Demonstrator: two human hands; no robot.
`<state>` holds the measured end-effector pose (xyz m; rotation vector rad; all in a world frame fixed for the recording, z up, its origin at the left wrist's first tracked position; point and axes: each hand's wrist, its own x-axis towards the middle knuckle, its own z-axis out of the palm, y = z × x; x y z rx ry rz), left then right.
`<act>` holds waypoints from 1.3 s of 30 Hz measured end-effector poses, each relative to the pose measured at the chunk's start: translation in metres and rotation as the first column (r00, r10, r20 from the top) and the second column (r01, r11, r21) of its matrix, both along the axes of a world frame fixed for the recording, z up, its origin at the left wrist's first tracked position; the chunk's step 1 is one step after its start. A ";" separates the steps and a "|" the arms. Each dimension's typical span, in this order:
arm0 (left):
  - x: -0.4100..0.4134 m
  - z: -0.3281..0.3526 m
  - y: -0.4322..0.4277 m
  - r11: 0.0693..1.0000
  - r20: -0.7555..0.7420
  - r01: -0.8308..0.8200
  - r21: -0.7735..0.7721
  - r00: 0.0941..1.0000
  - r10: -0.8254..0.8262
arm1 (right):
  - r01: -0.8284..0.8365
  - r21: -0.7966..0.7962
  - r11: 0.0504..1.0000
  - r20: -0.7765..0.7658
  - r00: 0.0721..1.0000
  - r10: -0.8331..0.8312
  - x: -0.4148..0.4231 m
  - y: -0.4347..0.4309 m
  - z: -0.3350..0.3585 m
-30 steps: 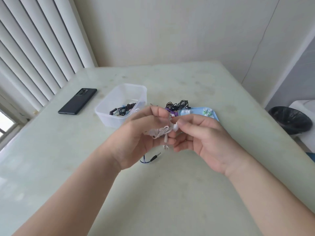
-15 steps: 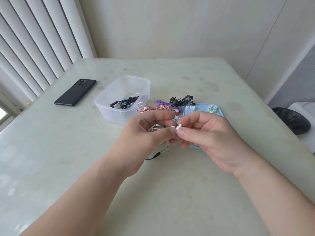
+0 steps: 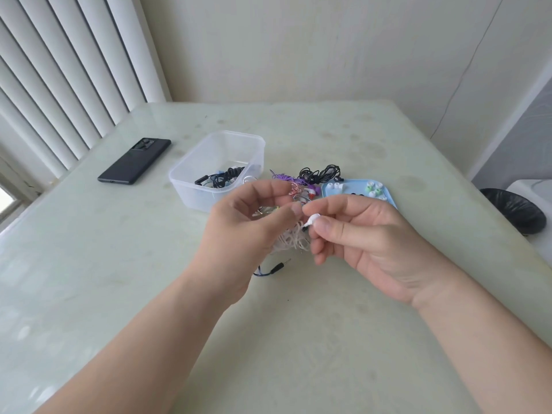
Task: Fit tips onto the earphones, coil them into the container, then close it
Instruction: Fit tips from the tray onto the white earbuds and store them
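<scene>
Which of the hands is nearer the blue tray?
Right. The right hand covers the near-left corner of the blue tray; the left hand is farther left, in front of the clear container.

White earphones (image 3: pixel 291 240), cord bunched, held above the worktop (image 3: pixel 119 264); clear container (image 3: pixel 191 197) open, black earphones (image 3: pixel 222 177) inside; loose tips (image 3: pixel 373 191) on blue tray (image 3: pixel 328 191).

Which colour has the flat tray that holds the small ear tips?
The flat tray is light blue; head view.

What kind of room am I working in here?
Probably a corner of a home or small office, not a workshop: vertical blinds at a window, a plain table against bare walls, a phone lying on it, and a lined bin alongside.
</scene>
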<state>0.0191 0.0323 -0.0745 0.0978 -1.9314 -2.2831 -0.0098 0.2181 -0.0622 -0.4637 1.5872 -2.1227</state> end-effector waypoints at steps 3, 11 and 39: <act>-0.001 -0.002 0.000 1.000 0.012 -0.012 -0.005 1.000 0.012 | -0.005 -0.009 1.000 0.012 1.000 0.005 0.000 0.000 0.000; 0.001 0.001 0.003 0.999 0.028 -0.004 -0.036 1.000 0.006 | 0.065 0.034 0.997 0.025 0.998 -0.066 -0.001 0.000 0.000; 0.006 -0.005 0.013 0.977 -0.037 0.026 -0.210 0.999 -0.034 | 0.268 0.319 0.909 -0.302 0.938 -0.170 -0.003 0.007 0.002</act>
